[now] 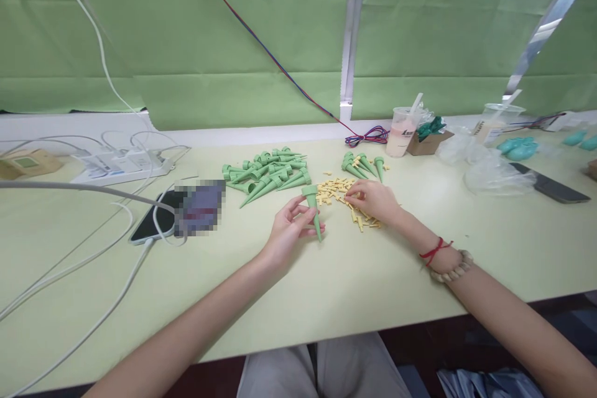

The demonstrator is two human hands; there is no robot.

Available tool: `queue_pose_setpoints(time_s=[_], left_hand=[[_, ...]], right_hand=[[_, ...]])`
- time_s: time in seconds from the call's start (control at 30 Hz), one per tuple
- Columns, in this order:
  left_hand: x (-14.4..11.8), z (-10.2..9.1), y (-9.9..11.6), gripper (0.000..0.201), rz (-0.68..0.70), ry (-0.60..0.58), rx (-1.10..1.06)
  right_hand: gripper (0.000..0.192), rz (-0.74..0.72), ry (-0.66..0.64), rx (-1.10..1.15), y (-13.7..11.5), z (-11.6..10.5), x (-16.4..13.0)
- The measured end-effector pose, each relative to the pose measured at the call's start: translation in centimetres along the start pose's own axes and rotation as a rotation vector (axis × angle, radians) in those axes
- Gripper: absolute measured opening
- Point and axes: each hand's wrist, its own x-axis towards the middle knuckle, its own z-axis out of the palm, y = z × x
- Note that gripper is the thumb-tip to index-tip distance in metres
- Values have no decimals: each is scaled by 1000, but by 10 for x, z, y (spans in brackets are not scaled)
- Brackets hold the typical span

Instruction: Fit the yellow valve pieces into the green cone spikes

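My left hand (295, 224) grips a green plastic spike (312, 204), its wide cap up and its point down, just above the table. Over a spread of small yellow plastic pieces (333, 189), my right hand (373, 200) has thumb and fingers pinched together; whatever lies between the fingertips is too small to make out. A heap of green spikes (270, 174) lies behind my left hand. Beyond my right hand sits a smaller group of green spikes (366, 165), with yellow bits showing on or beside them.
On the left are a phone (156, 217) with white cables and a power strip (124, 165). A drink cup (400, 134), a small cardboard box (431, 142), plastic bags (494, 171) and a dark phone (555, 185) stand or lie on the right. A bundled wire (368, 137) rests by the wall.
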Motion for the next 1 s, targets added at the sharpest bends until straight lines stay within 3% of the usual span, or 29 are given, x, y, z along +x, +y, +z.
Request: queue_pose_setpoints(time_s=[0.2,0.33,0.47,0.6,0.73,1.0], left_hand=[[0,0,0,47,7,14,17],[0,0,1,49,7,22,28],[0,-2,0,48,-4,-30,30],[0,-2,0,46,-33,-69,-10],[0,-1,1,44,-41,-68,-24],[1,-3,-1,52,60,-7,57]], right_hand=[[11,3,99,134,-3,6,0],[9,67,224,411,-4,7,2],[19,84,215,684,-14,2,1],[27,75,188,805,-30,-4,-4],[29,32,190,806,-41,-9,-10],[22,-111,361,566,-50,-16,-18]])
